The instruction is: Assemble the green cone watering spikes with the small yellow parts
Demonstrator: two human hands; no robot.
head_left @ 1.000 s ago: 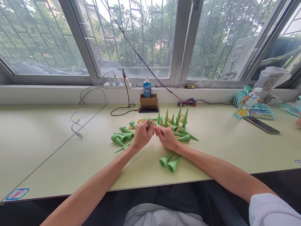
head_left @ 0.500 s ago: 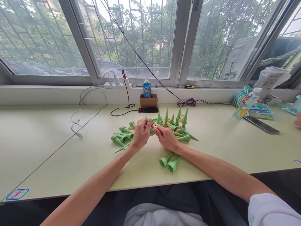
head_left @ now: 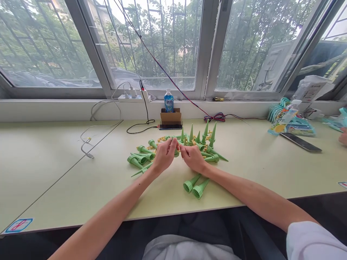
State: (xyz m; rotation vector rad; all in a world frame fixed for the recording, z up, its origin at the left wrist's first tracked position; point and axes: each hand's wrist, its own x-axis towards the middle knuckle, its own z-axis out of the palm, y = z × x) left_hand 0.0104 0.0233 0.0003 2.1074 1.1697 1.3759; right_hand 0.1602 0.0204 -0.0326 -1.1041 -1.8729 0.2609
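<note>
My left hand [head_left: 164,156] and my right hand [head_left: 193,157] meet fingertip to fingertip over a heap of green cone-shaped plastic spikes [head_left: 141,156] on the pale green table [head_left: 67,180]. Both hands are closed on one green spike [head_left: 176,153] between them, with a small yellow part [head_left: 178,147] at the fingertips. Several spikes stand upright [head_left: 207,134] just beyond the hands. Two spikes [head_left: 195,186] lie below my right wrist. Loose yellow parts [head_left: 162,138] lie among the heap.
At the back stand a blue bottle [head_left: 168,101], a small cardboard box [head_left: 170,116] and a dark phone [head_left: 170,126]. Cables [head_left: 89,141] trail at the left. A drink bottle [head_left: 284,119], teal hangers [head_left: 298,126] and a dark slab [head_left: 300,142] lie right. Another person's hand [head_left: 343,137] shows at the right edge.
The spike held between my hands has turned from pointing upward to lying lower between my fingers. My hands have stayed in the same spot.
</note>
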